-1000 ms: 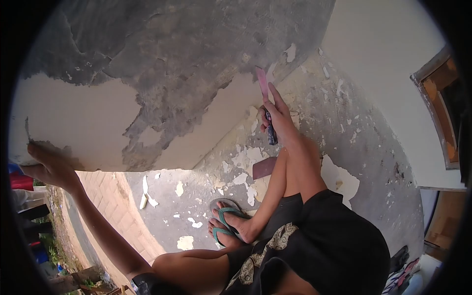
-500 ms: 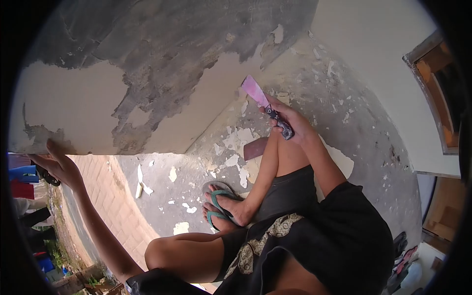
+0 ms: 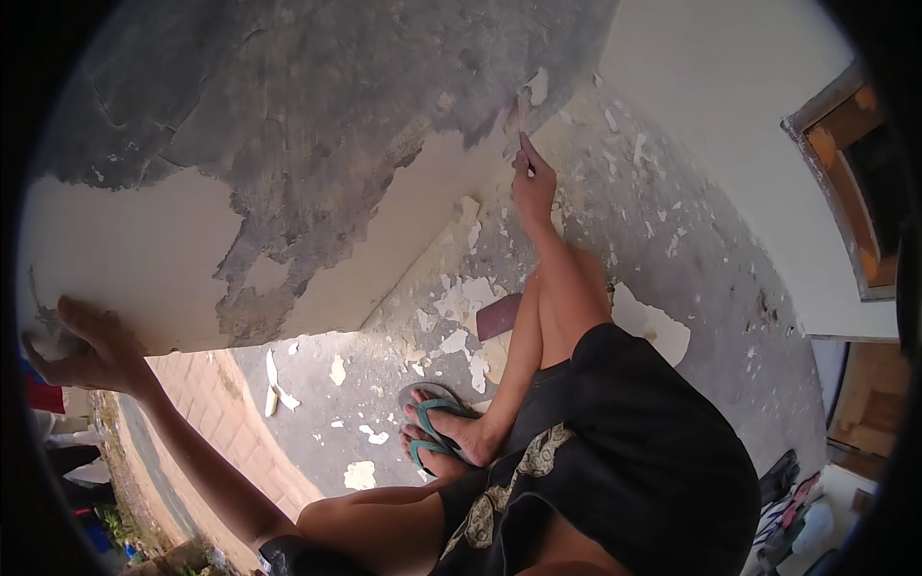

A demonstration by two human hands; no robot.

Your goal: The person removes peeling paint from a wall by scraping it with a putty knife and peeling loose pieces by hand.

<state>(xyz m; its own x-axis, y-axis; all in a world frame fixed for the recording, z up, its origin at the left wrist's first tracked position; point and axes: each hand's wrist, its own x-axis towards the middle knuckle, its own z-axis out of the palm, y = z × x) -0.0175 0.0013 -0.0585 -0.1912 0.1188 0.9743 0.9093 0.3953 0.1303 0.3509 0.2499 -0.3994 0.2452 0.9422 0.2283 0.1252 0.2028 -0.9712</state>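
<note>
My right hand (image 3: 534,187) is closed around the handle of a putty knife (image 3: 524,113). Its blade, seen nearly edge-on, is at the low part of the wall by a small pale paint patch (image 3: 539,86). My fingers hide most of the handle. Grey plaster (image 3: 317,106) shows over much of the wall, with cream paint (image 3: 125,240) left along its lower part in ragged-edged areas. At the wall's end on the left, my left hand (image 3: 91,350) rests against the edge, its thumb and fingers apart and holding no tool.
Paint flakes (image 3: 471,298) litter the grey floor, and a dark reddish flat piece (image 3: 498,318) lies by my leg. My sandalled feet (image 3: 442,422) are below the wall. A white wall with a wooden frame (image 3: 855,173) stands right; brick paving (image 3: 206,398) lies left.
My right hand has moved up and away from my knee, bringing the putty knife to the wall. My left hand still touches the wall's end. The view has shifted slightly.
</note>
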